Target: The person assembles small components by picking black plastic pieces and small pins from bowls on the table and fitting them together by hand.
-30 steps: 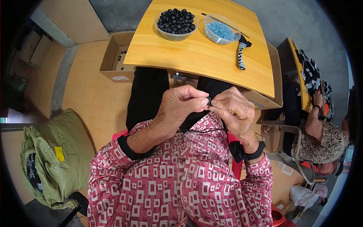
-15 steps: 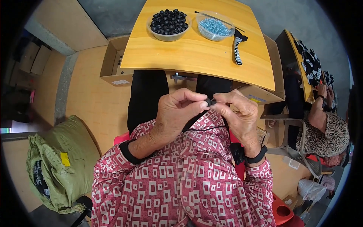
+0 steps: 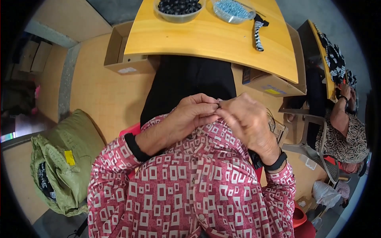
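Note:
My left hand (image 3: 193,113) pinches a small black bead (image 3: 219,105), mostly covered by the fingers, above my lap. Against it, fingertips meeting, my right hand (image 3: 249,121) is closed, its back turned up and slightly blurred; what it grips is hidden. Ahead on the table sit a clear bowl of black beads (image 3: 178,7) and a clear bowl of light blue beads (image 3: 232,8). Right of the blue beads lies a black-and-white striped fabric piece (image 3: 258,35).
The wooden table (image 3: 198,41) has open cardboard boxes (image 3: 121,55) beneath and beside it. A green woven sack (image 3: 75,146) stands at left. On the right, a person (image 3: 343,133) sits in a grey chair (image 3: 305,139) at another table holding black-and-white fabric.
My view has shifted, so the table sits higher in the picture. My hands have drawn closer to my body, and my right hand has rolled over, hiding more of the bead.

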Tool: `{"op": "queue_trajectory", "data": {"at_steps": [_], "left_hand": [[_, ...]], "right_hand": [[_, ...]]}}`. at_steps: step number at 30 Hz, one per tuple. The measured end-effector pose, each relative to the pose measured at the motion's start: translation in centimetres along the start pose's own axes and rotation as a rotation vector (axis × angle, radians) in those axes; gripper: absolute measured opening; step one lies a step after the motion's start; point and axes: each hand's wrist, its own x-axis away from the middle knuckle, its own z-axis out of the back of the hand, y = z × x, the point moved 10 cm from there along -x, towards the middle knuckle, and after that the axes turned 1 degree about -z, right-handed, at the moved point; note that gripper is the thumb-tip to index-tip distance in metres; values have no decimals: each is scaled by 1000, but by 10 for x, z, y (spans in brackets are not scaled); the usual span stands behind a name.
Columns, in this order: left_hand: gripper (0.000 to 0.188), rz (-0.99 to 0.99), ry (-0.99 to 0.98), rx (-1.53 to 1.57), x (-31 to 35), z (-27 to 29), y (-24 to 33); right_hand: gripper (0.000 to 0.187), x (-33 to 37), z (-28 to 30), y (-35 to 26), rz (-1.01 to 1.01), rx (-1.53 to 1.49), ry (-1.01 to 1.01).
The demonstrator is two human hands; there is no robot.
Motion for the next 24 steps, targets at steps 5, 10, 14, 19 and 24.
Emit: {"op": "queue_trajectory", "data": {"at_steps": [5, 10, 14, 19, 24], "left_hand": [[12, 88, 89, -117, -3, 64, -8], [13, 50, 9, -46, 16, 64, 4], [12, -57, -35, 5, 34, 37, 36], [12, -244, -135, 130, 67, -9, 78], [13, -468, -113, 61, 66, -50, 104]], "right_hand": [[11, 13, -48, 63, -432, -428, -3], [9, -19, -45, -8, -47, -322, 15], [8, -36, 3, -38, 108, -208, 180], [12, -11, -10, 14, -580, -875, 370], [28, -16, -43, -6, -750, -1402, 88]]}}
